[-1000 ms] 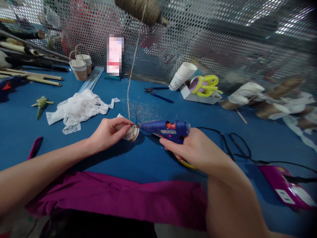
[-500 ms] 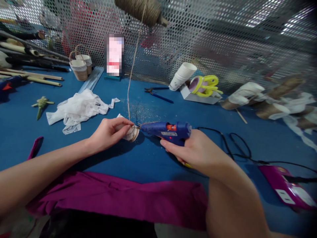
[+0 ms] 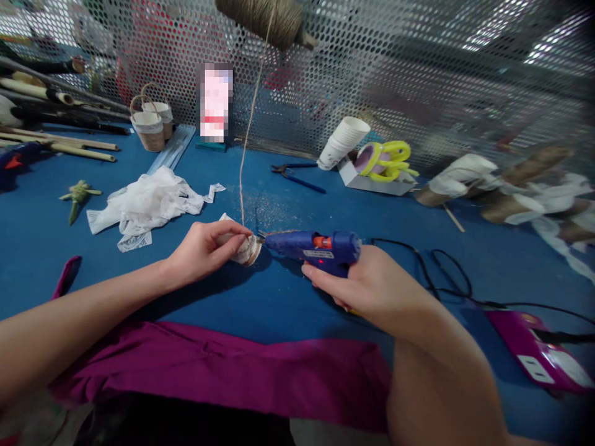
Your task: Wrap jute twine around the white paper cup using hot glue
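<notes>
Lying on its side under my left hand [image 3: 211, 248] is a small paper cup [image 3: 250, 253], its base end turned to the right. My left fingers pinch the cup and the end of a strand of twine [image 3: 242, 167], which runs up to a brown spool [image 3: 264, 21]. In my right hand [image 3: 367, 282] is a blue hot glue gun [image 3: 311, 244] with a small red light lit. Its nozzle points left and sits right at the cup's base end; whether it touches, I cannot tell. My left fingers hide part of the cup.
White lace ribbon [image 3: 149, 201] lies left of my hands. Blue-handled pliers [image 3: 300, 176], stacked paper cups [image 3: 343, 142] and a white box [image 3: 376, 179] with yellow pipe cleaners stand farther back. A black cord [image 3: 418, 257] and a purple power strip [image 3: 539, 350] are on the right.
The glue gun has shifted very slightly right and down at the cup's base end. My left hand, the cup and the twine look almost the same.
</notes>
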`<act>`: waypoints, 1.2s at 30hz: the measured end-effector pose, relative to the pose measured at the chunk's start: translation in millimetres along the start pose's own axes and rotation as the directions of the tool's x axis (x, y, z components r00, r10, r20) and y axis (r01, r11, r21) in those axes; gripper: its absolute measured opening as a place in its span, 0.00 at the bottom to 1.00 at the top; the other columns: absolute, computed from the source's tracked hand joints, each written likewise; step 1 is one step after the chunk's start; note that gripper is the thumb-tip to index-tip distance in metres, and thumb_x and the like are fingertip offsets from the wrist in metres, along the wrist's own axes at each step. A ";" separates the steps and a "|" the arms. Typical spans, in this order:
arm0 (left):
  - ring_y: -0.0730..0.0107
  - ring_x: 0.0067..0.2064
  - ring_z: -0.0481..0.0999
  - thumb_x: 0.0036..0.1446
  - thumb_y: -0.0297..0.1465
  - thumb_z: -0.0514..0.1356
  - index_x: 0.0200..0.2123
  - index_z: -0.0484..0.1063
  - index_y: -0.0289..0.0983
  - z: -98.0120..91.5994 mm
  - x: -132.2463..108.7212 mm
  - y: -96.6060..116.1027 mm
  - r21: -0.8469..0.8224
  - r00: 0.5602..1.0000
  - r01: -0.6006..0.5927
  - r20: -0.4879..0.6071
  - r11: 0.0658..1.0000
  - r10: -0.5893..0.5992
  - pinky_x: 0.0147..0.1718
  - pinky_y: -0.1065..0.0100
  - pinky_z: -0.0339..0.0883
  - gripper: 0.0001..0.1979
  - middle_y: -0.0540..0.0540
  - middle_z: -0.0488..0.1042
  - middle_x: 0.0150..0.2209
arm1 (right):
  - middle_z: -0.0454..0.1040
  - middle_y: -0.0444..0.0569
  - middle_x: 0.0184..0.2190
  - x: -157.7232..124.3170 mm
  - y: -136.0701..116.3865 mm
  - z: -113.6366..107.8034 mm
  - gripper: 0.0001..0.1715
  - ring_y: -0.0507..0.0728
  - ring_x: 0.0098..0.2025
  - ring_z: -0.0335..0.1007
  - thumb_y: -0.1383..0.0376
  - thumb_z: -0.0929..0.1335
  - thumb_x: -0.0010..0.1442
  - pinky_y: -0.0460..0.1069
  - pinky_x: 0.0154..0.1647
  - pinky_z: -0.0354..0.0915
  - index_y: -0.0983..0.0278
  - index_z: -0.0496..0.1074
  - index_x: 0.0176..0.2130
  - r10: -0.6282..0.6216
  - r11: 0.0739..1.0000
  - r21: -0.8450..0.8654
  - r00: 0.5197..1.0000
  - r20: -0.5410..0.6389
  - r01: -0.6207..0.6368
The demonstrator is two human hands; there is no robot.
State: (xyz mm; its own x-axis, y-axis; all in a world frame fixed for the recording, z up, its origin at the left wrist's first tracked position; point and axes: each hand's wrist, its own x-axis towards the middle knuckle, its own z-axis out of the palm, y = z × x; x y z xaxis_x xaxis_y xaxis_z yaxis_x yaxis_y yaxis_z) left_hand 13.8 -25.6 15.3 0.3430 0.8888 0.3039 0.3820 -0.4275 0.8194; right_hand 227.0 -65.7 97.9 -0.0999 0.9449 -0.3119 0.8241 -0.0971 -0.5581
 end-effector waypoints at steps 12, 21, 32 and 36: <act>0.77 0.22 0.69 0.56 0.32 0.53 0.36 0.75 0.31 0.5 -0.1 -1.6 -0.030 1.000 0.030 0.007 0.999 -0.030 0.22 0.76 0.63 0.14 0.46 0.75 0.23 | 0.59 0.40 0.10 -0.4 -0.5 1.0 0.15 0.49 0.13 0.54 0.56 0.65 0.49 0.46 0.14 0.53 0.61 0.60 0.18 -0.032 0.999 0.015 0.998 -0.055 0.033; 0.78 0.21 0.68 0.56 0.32 0.53 0.37 0.75 0.30 0.4 0.1 -1.5 -0.032 1.000 0.030 0.008 0.999 -0.029 0.21 0.77 0.62 0.14 0.47 0.74 0.22 | 0.61 0.40 0.10 0.5 -1.1 1.7 0.12 0.50 0.14 0.55 0.58 0.65 0.49 0.46 0.14 0.52 0.60 0.62 0.19 0.007 1.000 0.014 1.000 -0.008 -0.007; 0.78 0.21 0.67 0.56 0.31 0.53 0.37 0.75 0.30 0.5 0.1 -1.7 -0.003 1.000 0.016 0.011 1.000 -0.016 0.21 0.76 0.61 0.14 0.47 0.74 0.23 | 0.60 0.40 0.11 -0.8 0.4 3.7 0.13 0.49 0.14 0.54 0.56 0.64 0.50 0.46 0.14 0.52 0.61 0.62 0.21 -0.019 1.000 -0.006 0.999 -0.035 0.018; 0.75 0.24 0.71 0.56 0.32 0.53 0.38 0.75 0.30 1.0 0.5 -2.6 -0.010 1.000 0.025 0.009 1.000 -0.025 0.24 0.76 0.64 0.14 0.45 0.77 0.27 | 0.59 0.40 0.11 -0.9 2.3 4.4 0.14 0.50 0.14 0.54 0.56 0.64 0.49 0.46 0.14 0.52 0.62 0.62 0.21 0.002 1.000 -0.006 0.999 -0.047 -0.002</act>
State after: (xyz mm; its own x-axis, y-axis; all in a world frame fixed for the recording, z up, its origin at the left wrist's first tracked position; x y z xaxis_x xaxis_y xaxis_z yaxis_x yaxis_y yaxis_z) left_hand 13.8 -24.2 12.8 0.3409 0.8977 0.2793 0.3821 -0.4037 0.8313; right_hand 226.5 -68.2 93.5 -0.0721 0.9582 -0.2768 0.8278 -0.0973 -0.5526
